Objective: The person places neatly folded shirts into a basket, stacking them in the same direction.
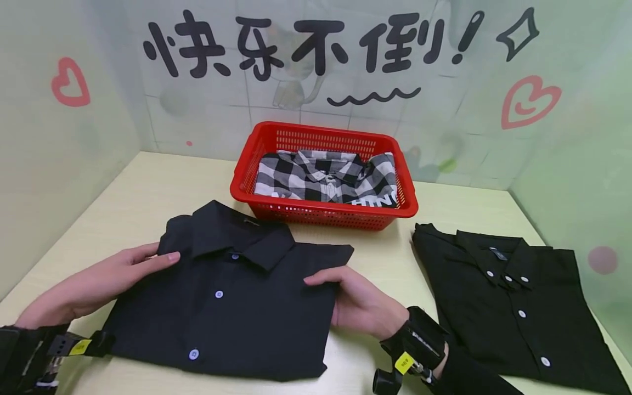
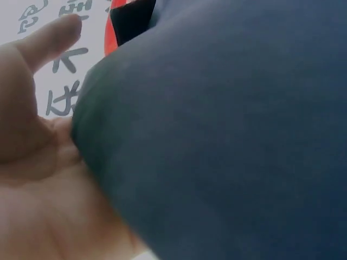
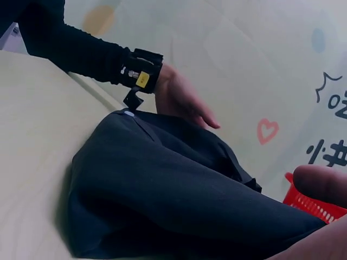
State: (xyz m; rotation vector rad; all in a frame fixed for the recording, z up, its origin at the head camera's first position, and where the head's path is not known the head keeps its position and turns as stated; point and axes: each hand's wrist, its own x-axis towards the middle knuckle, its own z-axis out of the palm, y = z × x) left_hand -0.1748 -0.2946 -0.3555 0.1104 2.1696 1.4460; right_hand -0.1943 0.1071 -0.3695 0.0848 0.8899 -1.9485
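A folded dark button-up shirt [image 1: 257, 318] with pale buttons lies before me, collar toward the back. My left hand [image 1: 106, 282] is at its left edge, fingers hidden underneath and thumb extended over the top. In the left wrist view, that hand's palm [image 2: 49, 189] lies against the shirt's side, the thumb standing apart from the cloth. My right hand [image 1: 362, 302] is at the opposite edge, its fingers under the fabric. Its straight thumb [image 3: 320, 184] shows a gap above the cloth in the right wrist view, where the shirt's near side bulges up.
Behind the shirt stands a red plastic basket [image 1: 323, 215] holding a folded black-and-white checked shirt [image 1: 326, 175]. Another folded black shirt [image 1: 523, 323] lies at the right of the pale table [image 1: 173, 175]. Printed wall panels [image 1: 316, 60] enclose the back and sides.
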